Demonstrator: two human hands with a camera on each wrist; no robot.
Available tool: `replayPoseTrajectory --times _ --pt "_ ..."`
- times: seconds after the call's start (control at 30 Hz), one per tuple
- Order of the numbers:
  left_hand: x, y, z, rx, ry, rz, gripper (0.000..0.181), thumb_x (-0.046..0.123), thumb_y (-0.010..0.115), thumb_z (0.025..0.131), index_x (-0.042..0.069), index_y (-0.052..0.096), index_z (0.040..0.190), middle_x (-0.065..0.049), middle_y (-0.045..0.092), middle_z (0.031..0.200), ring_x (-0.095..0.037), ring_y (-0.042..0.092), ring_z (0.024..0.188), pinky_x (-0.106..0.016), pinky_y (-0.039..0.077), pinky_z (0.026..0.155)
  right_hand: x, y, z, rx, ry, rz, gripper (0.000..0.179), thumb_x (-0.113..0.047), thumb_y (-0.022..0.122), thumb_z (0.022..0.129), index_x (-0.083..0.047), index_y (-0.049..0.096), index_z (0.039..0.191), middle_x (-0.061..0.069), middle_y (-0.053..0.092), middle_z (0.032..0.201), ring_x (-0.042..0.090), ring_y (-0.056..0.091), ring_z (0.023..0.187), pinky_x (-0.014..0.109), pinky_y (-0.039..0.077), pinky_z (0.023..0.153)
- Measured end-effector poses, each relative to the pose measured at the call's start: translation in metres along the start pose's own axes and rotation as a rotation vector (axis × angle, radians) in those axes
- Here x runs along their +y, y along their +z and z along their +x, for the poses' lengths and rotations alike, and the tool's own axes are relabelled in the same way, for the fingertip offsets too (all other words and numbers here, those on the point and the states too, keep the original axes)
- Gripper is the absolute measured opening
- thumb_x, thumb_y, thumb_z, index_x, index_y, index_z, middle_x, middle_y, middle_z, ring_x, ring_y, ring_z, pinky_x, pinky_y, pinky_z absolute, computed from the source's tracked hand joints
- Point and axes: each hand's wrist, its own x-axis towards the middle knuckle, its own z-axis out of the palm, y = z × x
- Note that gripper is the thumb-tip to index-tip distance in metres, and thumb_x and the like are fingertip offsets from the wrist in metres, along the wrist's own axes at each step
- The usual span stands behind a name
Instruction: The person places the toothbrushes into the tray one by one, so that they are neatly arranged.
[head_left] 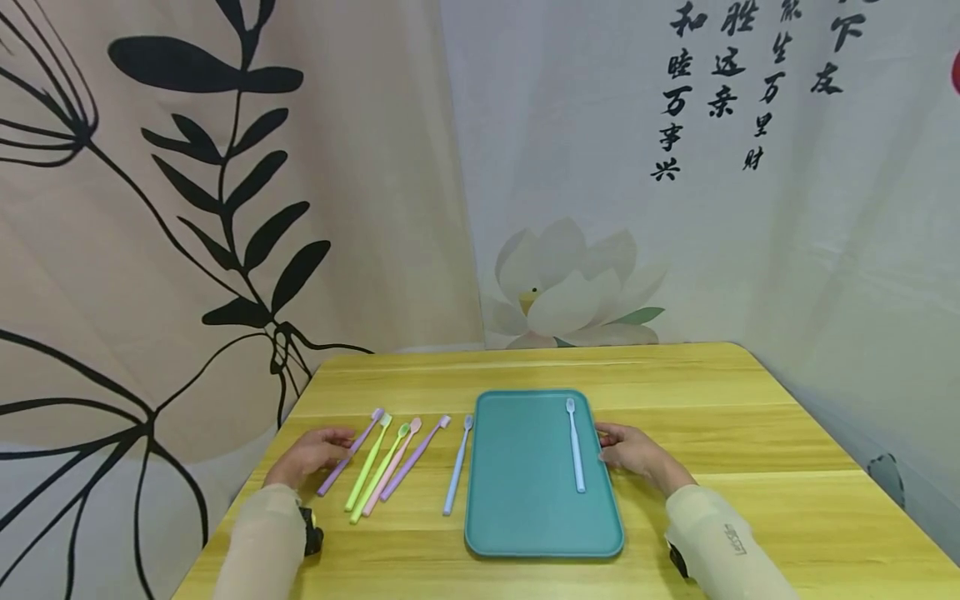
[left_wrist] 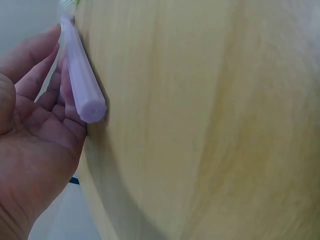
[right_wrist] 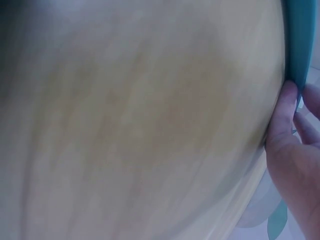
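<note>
My left hand (head_left: 315, 452) rests at the table's left side beside a purple toothbrush (head_left: 347, 455), its fingers along the handle. In the left wrist view the toothbrush handle (left_wrist: 84, 80) lies in front of the loosely bent fingers, not clasped by them. A teal tray (head_left: 536, 475) lies on the table with a light blue toothbrush (head_left: 576, 446) on its right part. My right hand (head_left: 637, 454) touches the tray's right rim with thumb and fingertips. The right wrist view shows the thumb against the tray edge (right_wrist: 299, 40); the other fingertips are partly out of frame.
Right of the purple toothbrush lie a green one (head_left: 367, 465), a yellow-green one (head_left: 380, 475), a pink one (head_left: 392, 468) and another purple one (head_left: 414, 460). A blue toothbrush (head_left: 457, 467) is just left of the tray. Behind the wooden table (head_left: 697, 392) hangs a printed curtain (head_left: 390, 208).
</note>
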Motion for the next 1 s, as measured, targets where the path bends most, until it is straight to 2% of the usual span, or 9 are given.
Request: replayPoseTrajectory --times 0.27,0.6,0.83,1.0 --pt "-0.001 0.004 0.001 0.021 0.018 0.029 0.049 0.004 0.069 0.089 -0.012 0.053 0.133 -0.019 0.064 0.118 -0.018 0.062 0.092 -0.034 0.050 0.077 0.000 0.000 0.000 0.009 0.006 0.000 0.063 0.011 0.059 0.087 0.009 0.039 0.146 0.016 0.052 0.109 0.025 0.051 0.089 0.033 0.048 0.073" --pt "0.006 0.011 -0.003 0.050 0.014 0.055 0.045 0.002 0.067 0.091 -0.012 0.055 0.132 -0.021 0.062 0.117 -0.026 0.060 0.097 -0.037 0.049 0.080 -0.001 0.001 -0.001 0.013 0.013 -0.007 0.062 0.011 0.059 0.087 0.009 0.040 0.146 0.017 0.053 0.111 0.025 0.051 0.092 0.032 0.048 0.075" --pt "0.010 0.017 -0.004 0.105 -0.003 0.058 0.043 0.002 0.067 0.089 -0.012 0.058 0.129 -0.022 0.064 0.115 -0.025 0.063 0.093 -0.036 0.052 0.078 -0.001 0.001 0.000 0.015 0.004 -0.019 0.061 0.010 0.059 0.088 0.009 0.040 0.146 0.017 0.053 0.112 0.025 0.051 0.093 0.033 0.049 0.076" --pt "0.010 0.019 0.000 0.140 0.000 0.107 0.039 0.005 0.066 0.090 -0.010 0.062 0.126 -0.024 0.064 0.116 -0.027 0.063 0.094 -0.039 0.052 0.079 -0.001 0.001 0.000 0.014 0.006 -0.030 0.061 0.009 0.060 0.088 0.009 0.040 0.146 0.017 0.052 0.111 0.025 0.051 0.094 0.033 0.048 0.077"
